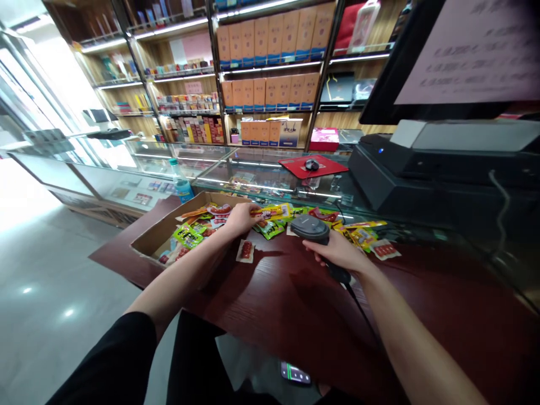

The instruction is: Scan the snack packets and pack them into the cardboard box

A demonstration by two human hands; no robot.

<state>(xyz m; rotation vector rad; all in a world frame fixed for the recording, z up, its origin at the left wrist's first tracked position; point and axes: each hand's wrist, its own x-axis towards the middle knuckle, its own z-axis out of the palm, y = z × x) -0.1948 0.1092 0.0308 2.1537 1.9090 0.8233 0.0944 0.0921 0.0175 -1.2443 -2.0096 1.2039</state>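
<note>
Barcode scanner point(310, 226), held in the right hand point(337, 250) above the dark red tabletop point(261, 304), broad grey head turned toward the far side, over the near edge of the row of packets. Fingers of the right hand wrapped around the handle, index finger stretched forward just beneath the head, the others curled below. Black cable point(365, 315) trailing from the foot of the handle toward the near edge.

Left hand point(243, 218) reaching to the right end of an open cardboard box point(154, 239), fingers bent down over the near end of a yellow packet point(276, 212). Cannot tell whether pinching it or merely resting on it, with thumb and fingertips partly hidden.

Inside the box, a jumble of snack packets, among them a bright green packet point(189, 234). Just right of the box, flat on the tabletop, a small clear-wrapped packet point(245, 251) with reddish-brown contents. Beyond and beside the right hand, more yellow packets point(358, 233), with another clear-wrapped piece point(385, 249) at the right end.

Behind the box, a blue bottle point(182, 187), upright. Farther back, on the glass counter, a mouse point(311, 164) on a red mat point(291, 163). At upper right, a large monitor point(455, 62), writing too blurred to read.
</note>
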